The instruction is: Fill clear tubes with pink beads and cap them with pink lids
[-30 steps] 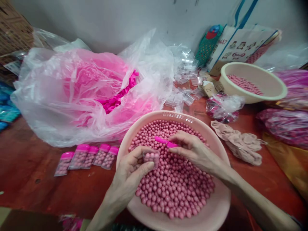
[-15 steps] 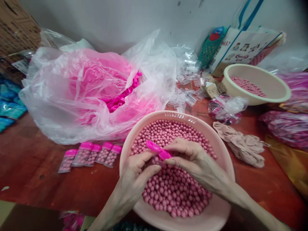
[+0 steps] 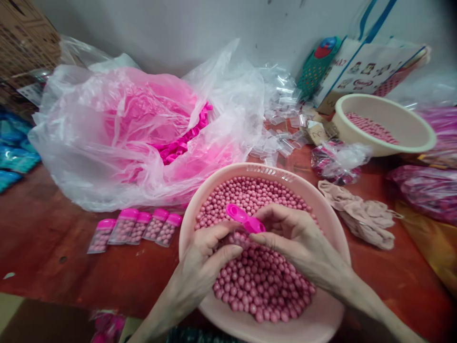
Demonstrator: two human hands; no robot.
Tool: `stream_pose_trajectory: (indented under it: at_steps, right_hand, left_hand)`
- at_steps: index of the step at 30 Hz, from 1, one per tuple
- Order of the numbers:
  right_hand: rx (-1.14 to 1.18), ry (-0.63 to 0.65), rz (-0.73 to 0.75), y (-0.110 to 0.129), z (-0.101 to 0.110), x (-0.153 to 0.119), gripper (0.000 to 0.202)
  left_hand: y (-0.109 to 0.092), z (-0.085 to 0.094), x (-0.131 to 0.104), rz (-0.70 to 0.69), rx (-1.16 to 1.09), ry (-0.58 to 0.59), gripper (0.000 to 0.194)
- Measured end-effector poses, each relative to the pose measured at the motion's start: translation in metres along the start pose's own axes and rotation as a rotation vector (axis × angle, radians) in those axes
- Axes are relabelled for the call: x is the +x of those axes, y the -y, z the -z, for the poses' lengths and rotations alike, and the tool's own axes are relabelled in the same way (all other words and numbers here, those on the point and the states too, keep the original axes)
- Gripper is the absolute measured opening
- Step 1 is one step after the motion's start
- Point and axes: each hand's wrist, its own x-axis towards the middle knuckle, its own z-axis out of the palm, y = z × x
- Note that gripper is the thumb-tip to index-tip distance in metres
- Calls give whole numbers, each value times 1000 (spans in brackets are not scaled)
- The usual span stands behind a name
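Above a pink basin [image 3: 337,243] of pink beads [image 3: 264,288], my two hands meet. Between the thumb and fingers of my left hand [image 3: 207,255] is a small clear container [image 3: 240,237] with pink beads in it, mostly covered by the fingers. My right hand [image 3: 291,233] pinches a bright pink flip cap [image 3: 245,218], its lid folded open toward the left. The cap is close to the container's top; whether they touch I cannot tell. Left of the basin lie several filled containers [image 3: 124,226] with pink caps.
A large plastic bag [image 3: 71,157] of pink caps [image 3: 178,148] stands behind the basin. Clear empty containers [image 3: 274,143] are heaped farther back. On the right are a cream bowl [image 3: 410,138] with beads, beige cloth gloves [image 3: 360,214] and purple plastic-wrapped packs [image 3: 424,190].
My right hand and the pink cap have shifted slightly right and up, and the cap's lid shows more of its inside. Both hands keep their hold. The view has shifted a little.
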Motion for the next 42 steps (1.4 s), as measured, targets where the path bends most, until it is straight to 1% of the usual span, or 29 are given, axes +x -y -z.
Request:
stream_pose_trajectory:
  at_steps: [1, 3, 6, 8, 11, 14, 15, 18, 19, 22, 25, 27, 28, 30, 32, 35, 37, 40, 42]
  right_hand:
    - [14, -29, -2, -2, -1, -1, 11]
    - [3, -47, 27, -5, -5, -2, 15]
    - [-68, -51, 102, -7, -9, -3, 22]
    - [-117, -71, 142, -7, -13, -3, 22]
    - [-236, -68, 197, -7, -19, -4, 16]
    - [-408, -89, 295, -12, -24, -8, 23]
    - [-463, -86, 337, -15, -25, -9, 27]
    - [-615, 8, 412, -23, -26, -13, 40]
    - [-668, 26, 427, -25, -27, -14, 42]
    - [-837, -25, 429, -25, -33, -16, 43]
    - [-896, -39, 368, -19, -41, -17, 51]
    - [-915, -35, 349, -17, -46, -16, 45]
    - [-947, -56, 362, -16, -49, -16, 41]
    - [-1043, -113, 420, -15, -52, -14, 29]
    - [-1142, -153, 488, -14, -55, -12, 23]
    - [-1259, -140, 544, -14, -57, -8, 21]
    - [-1314, -115, 569, -15, -57, -6, 25]
    - [-1295, -90, 587, -17, -54, -4, 32]
    - [-1142, -45, 528, -15, -47, -4, 31]
  left_hand:
    - [1, 0, 0, 8, -16, -7, 25]
    - [3, 0, 0, 18, -60, 4, 23]
    - [4, 0, -1, 14, -114, 24, 18]
    - [4, 1, -1, 17, -129, 21, 15]
    - [2, 2, -1, 42, -127, 41, 12]
    - [0, 3, 0, 76, -216, 62, 13]
    - [0, 3, 0, 91, -263, 61, 14]
    - [0, 4, -1, 135, -361, 52, 13]
    - [0, 4, -1, 147, -376, 49, 12]
    - [1, 3, -1, 156, -412, 15, 12]
    - [2, 1, -1, 164, -440, -18, 18]
    - [3, 1, -2, 169, -429, -22, 18]
    - [4, 1, -2, 173, -416, -24, 18]
    - [5, 1, -3, 191, -387, -43, 20]
    - [5, 1, -4, 203, -360, -57, 23]
    - [4, 3, -6, 194, -298, -44, 21]
    - [2, 4, -6, 201, -270, -43, 21]
    - [2, 3, -5, 215, -287, -65, 25]
    - [2, 3, -3, 204, -322, -43, 19]
